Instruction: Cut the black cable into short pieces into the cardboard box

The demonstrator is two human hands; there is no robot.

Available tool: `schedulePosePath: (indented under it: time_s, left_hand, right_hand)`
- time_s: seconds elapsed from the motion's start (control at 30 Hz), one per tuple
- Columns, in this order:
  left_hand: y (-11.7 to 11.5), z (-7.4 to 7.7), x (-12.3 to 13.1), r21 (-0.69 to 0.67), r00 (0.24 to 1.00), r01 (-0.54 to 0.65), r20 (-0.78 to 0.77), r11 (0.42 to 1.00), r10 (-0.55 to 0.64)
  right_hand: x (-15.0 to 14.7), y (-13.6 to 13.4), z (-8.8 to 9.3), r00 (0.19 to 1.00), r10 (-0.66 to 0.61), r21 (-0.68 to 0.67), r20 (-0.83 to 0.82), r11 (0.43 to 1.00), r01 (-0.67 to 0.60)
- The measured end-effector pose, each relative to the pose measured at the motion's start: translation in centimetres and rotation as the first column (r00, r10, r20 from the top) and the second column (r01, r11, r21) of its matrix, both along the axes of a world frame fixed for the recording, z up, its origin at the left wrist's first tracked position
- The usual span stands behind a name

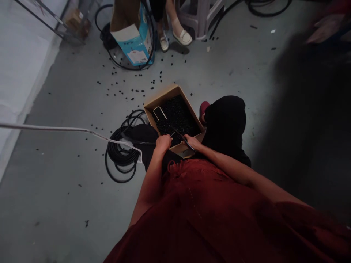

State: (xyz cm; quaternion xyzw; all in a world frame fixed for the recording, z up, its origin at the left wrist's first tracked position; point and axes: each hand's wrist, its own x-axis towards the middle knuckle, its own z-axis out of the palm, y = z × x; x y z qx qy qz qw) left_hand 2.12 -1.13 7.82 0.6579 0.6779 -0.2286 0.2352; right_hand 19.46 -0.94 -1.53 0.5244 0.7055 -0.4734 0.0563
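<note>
My left hand [163, 143] is closed around a thin black cable [142, 143], which runs in from the coil at the left. My right hand [192, 142] grips a pair of black-handled cutters [183, 138], their tips reaching toward my left hand above the box. Just beyond both hands, a cardboard box [161, 102] rests on my dark-clad lap, nearly full of small black cut pieces [178, 117]. A pale rectangular metal object [159, 113] lies on that heap. A coil of black cable [120, 155] sits on the floor to the left, and a white cable [63, 128] stretches in toward it.
Several black pieces [131, 91] are scattered over the grey concrete floor. Farther ahead are another person's feet in white shoes [175, 39], a plastic stool [201, 18], a blue-and-white carton [133, 36] and loops of black cable [128, 58]. A metal rack [55, 22] stands at the upper left.
</note>
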Motion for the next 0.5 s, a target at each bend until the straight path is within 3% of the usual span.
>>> schedulePosePath:
  time_s: [0.13,0.33,0.5]
  left_hand:
    - [0.3,-1.2,0.2,-0.048,0.998,-0.046,0.049,0.998,0.048]
    - [-1.0,-2.9,0.4,0.093,0.998,-0.069,0.018,0.993,0.068]
    - [-1.4,-3.8,0.5,0.112,0.998,-0.059,0.013,0.992,0.058]
  right_hand:
    - [0.0,-0.1,-0.1,0.999,0.038,0.019,0.023,0.999,-0.039]
    - [0.1,-0.2,0.0,0.998,0.021,0.018,0.061,1.0,-0.022]
    - [0.1,-0.3,-0.1,0.996,0.004,-0.016,0.092,1.0,-0.002]
